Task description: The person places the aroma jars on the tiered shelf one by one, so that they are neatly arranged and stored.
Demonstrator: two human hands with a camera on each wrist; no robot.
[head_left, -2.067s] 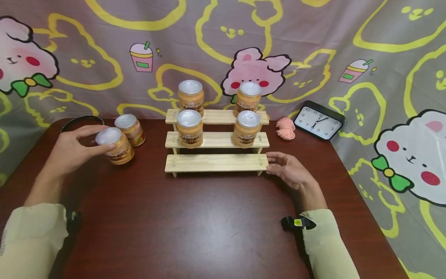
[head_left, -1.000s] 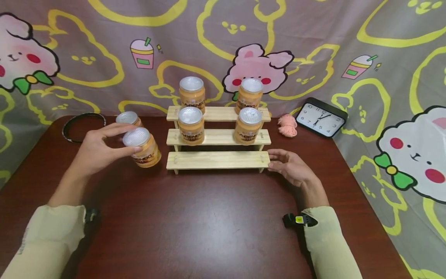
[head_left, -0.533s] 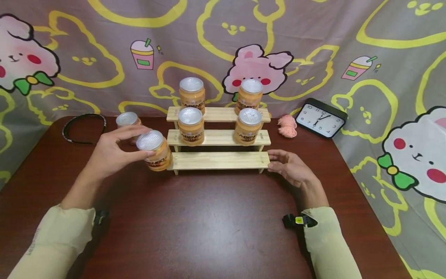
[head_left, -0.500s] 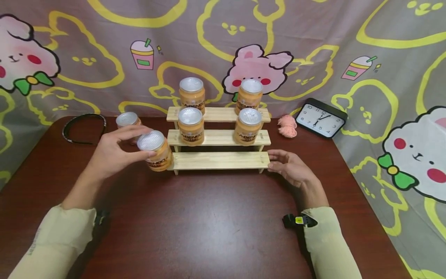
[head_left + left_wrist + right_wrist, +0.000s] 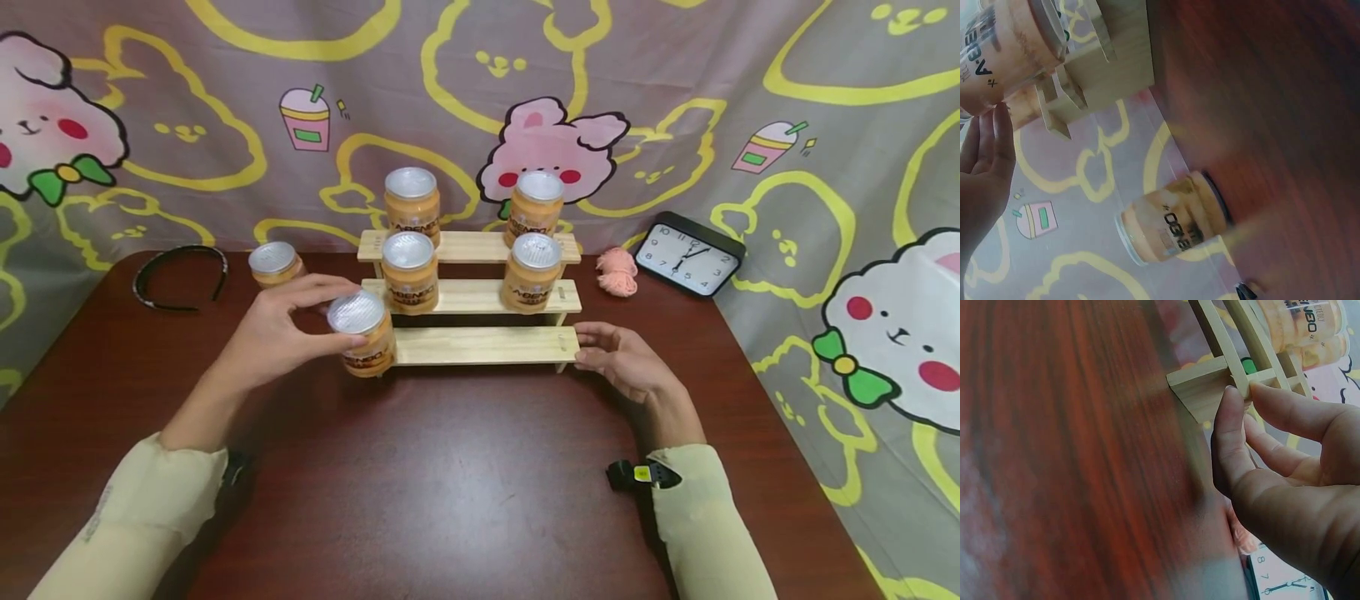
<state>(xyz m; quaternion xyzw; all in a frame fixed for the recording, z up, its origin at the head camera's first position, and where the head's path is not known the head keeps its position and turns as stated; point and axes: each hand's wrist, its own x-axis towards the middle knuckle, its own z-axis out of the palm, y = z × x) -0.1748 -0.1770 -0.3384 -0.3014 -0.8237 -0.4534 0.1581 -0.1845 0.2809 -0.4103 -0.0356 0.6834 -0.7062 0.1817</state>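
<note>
My left hand (image 5: 273, 333) grips an orange jar (image 5: 371, 346) with a silver lid, fingers behind and thumb in front. The jar hangs slightly tilted at the left end of the lowest step of a three-tier wooden stand (image 5: 480, 343); whether it touches the wood I cannot tell. In the left wrist view the fingers lie against the jar (image 5: 1010, 50). My right hand (image 5: 626, 367) pinches the right end of that step, as the right wrist view shows at the stand's end (image 5: 1204, 381). Two jars (image 5: 411, 275) stand on the middle tier and two (image 5: 412, 208) on the top tier.
Another jar (image 5: 276, 265) stands on the table behind my left hand. A black headband (image 5: 142, 283) lies at the far left. Pink yarn (image 5: 617, 272) and a clock (image 5: 688, 254) sit right of the stand. A printed curtain (image 5: 225, 125) hangs behind the dark table (image 5: 465, 500).
My left hand has carried the jar rightward from beside the other loose jar to the stand's lowest step. My right hand has stayed on the step's right end.
</note>
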